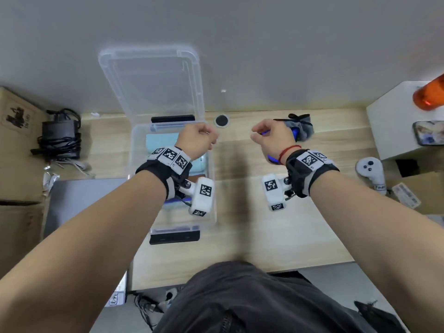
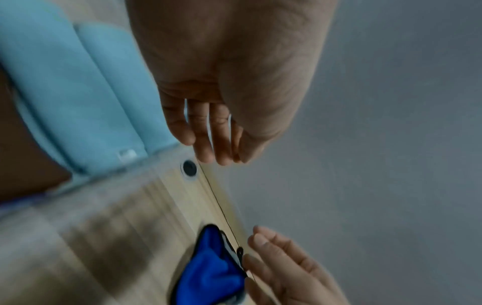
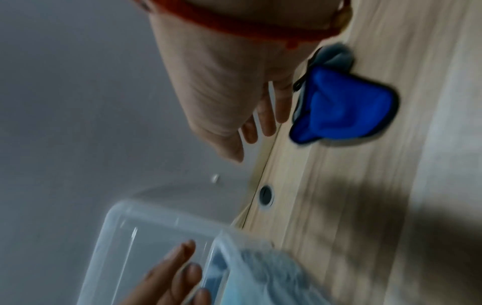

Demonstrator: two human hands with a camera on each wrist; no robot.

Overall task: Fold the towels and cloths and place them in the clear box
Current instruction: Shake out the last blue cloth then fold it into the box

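both hands hang in the air above the pale wood-grain tabletop (image 1: 276, 236), holding nothing. the left hand (image 1: 195, 138) hovers over the far right corner of the clear box (image 1: 138, 150), fingers loosely curled and relaxed; the right hand (image 1: 271, 137) hangs near the tabletop's far edge, fingers likewise slack. the clear box is a rectangular bin of translucent plastic with rounded corners, standing left of the tabletop's centre, its matching lid (image 1: 153, 75) raised behind it against the grey wall. inside lie folded light-blue towels (image 2: 78, 92), soft and smooth with rounded fold edges. a crumpled blue cloth (image 3: 341, 107), fleecy with dark edging and a grey underside, lies unfolded by the far edge, just beyond the right hand. a round black grommet (image 1: 221, 120) sits at the far edge between the hands.
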